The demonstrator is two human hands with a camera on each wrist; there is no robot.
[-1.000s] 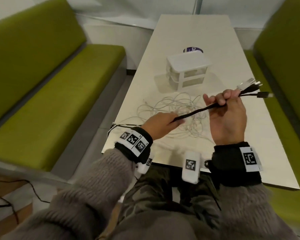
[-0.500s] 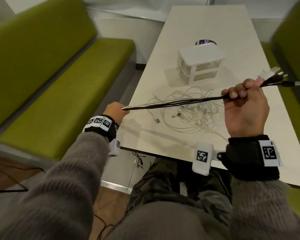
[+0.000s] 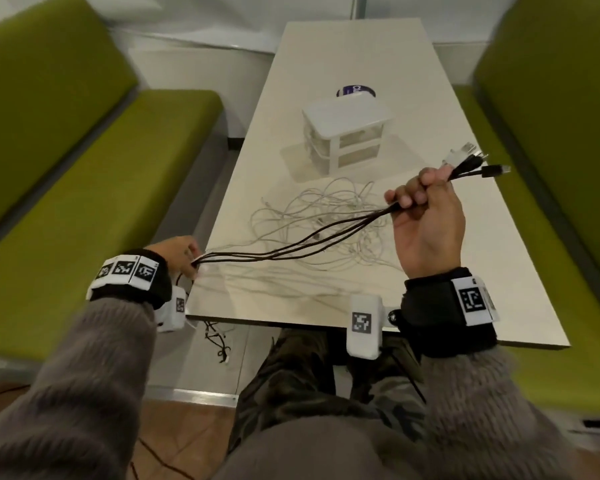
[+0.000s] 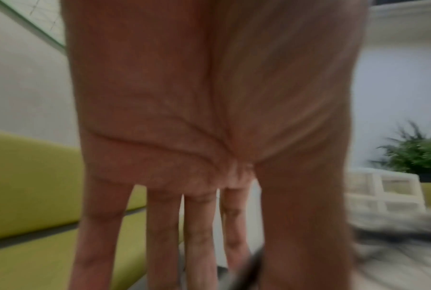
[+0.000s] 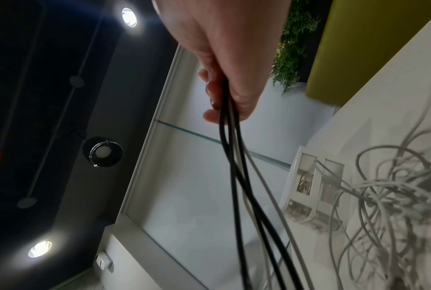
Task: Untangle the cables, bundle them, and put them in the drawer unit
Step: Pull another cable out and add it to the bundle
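A bunch of black cables [image 3: 291, 249] stretches in the air above the table's near left part. My right hand [image 3: 413, 199] grips one end in a fist, raised over the table's right side, and the plugs [image 3: 471, 161] stick out past it. My left hand [image 3: 194, 263] pinches the same cables at the table's left edge. In the right wrist view my right hand [image 5: 221, 98] holds the black cables [image 5: 236, 176]. A tangle of white cables [image 3: 326, 220] lies on the table. The white drawer unit [image 3: 347, 133] stands behind it, drawers closed.
A dark tape roll [image 3: 355, 91] lies behind the drawer unit. Loose cable ends [image 3: 219, 341] hang below the table's [image 3: 499, 289] near left corner. Green benches [image 3: 84, 202] flank the table on both sides. The left wrist view is blurred.
My left hand slid along the black cables from near my right hand out to the table's left edge. The strands now sag and spread apart. My right hand stayed raised.
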